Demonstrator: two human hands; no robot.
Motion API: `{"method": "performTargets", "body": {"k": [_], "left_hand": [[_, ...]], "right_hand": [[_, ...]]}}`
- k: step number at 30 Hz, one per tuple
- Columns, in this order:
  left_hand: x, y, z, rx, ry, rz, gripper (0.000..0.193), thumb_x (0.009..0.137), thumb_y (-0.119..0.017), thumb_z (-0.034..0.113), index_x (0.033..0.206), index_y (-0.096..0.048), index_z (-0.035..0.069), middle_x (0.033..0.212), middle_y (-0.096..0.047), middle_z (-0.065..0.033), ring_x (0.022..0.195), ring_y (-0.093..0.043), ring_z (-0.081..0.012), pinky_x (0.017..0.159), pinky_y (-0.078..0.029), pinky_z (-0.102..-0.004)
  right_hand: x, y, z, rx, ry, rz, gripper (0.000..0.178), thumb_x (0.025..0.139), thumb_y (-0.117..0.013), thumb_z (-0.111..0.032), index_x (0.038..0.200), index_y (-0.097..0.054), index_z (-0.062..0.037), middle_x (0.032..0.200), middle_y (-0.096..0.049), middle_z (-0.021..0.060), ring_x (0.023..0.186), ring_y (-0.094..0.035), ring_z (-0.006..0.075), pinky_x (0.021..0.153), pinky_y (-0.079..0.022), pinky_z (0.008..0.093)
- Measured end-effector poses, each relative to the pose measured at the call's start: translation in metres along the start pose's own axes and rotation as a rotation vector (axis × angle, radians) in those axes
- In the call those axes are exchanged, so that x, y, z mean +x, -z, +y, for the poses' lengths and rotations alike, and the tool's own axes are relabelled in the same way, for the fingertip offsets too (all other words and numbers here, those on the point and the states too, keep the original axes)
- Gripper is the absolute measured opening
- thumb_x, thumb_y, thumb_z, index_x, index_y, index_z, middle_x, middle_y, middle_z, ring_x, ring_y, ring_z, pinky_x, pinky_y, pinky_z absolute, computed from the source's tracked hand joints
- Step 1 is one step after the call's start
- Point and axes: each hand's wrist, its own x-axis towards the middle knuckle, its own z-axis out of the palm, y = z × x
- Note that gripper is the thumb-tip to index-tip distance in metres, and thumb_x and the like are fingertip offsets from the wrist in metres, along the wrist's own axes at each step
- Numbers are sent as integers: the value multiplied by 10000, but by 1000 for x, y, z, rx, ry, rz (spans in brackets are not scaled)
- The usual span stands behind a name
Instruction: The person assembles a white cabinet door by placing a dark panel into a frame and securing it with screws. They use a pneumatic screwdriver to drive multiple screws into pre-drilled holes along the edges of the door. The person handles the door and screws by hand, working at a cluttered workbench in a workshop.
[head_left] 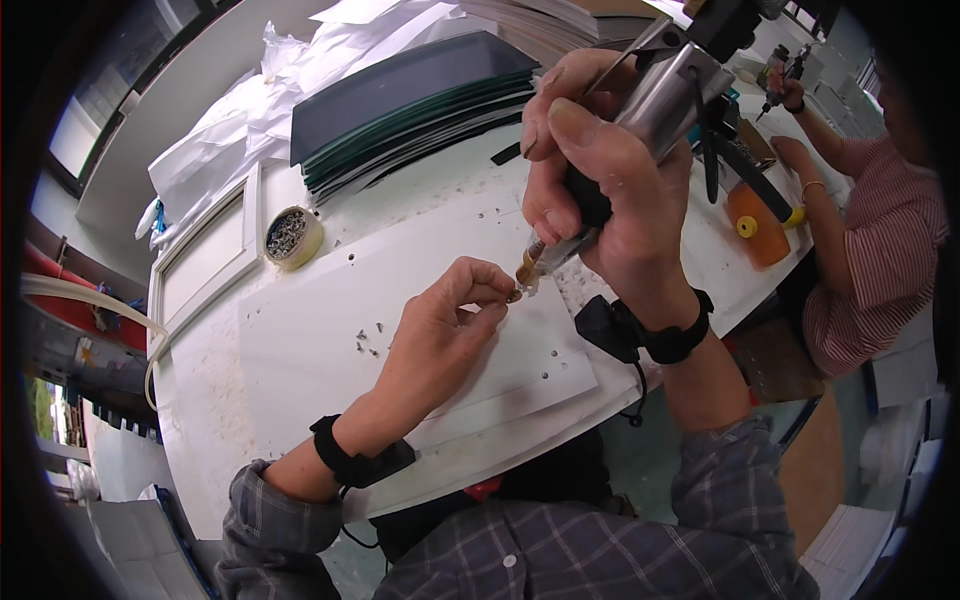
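Observation:
My right hand (640, 190) is wrapped round a powered screwdriver (672, 98) with a silver body, held tilted over the white table. The tool's brass-coloured tip (527, 266) points down toward the fingertips of my left hand (445, 330). That hand is closed in a pinch on a tiny brownish metal piece (514, 296), right beside the tip; I cannot make out its kind. Below both hands lies a flat white panel (470, 375). Several small screws (365, 342) are scattered on it, left of my left hand.
A round tub of screws (290, 240) stands by a white frame (250, 225). Behind them are a stack of dark panels (415, 95) and crumpled white sheeting (230, 125). On the right, an orange bottle (762, 225) lies near a co-worker in a striped shirt (890, 230), holding another tool.

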Motion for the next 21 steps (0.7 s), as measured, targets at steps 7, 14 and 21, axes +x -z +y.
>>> {"method": "performTargets", "body": {"k": [7,14,21], "left_hand": [[24,-7,-9,56,12,-28,236,998,-557,1,1234,-562,-5,1166,-706,-82,1084,-656,-134,987,-496,-301],[24,-6,-10,40,30,-51,247,1015,-515,4,1259,-552,-11,1190,-698,-94,1109,-645,-142,1008,-480,-291],[22,-7,-11,118,-65,-39,305,1006,-469,-4,1309,-502,-21,1248,-661,-211,1127,-672,-294,1009,-504,-390]], "right_hand": [[6,0,15,-126,-104,-22,122,953,-697,-162,971,-667,-46,717,-633,-4,532,-564,48,473,-439,219],[5,1,17,-144,-123,-26,151,954,-672,-136,1003,-634,1,757,-637,68,513,-559,67,488,-439,231],[4,5,27,-180,-130,-109,134,941,-702,-154,949,-651,-31,674,-608,-3,532,-555,51,481,-439,234]]}}
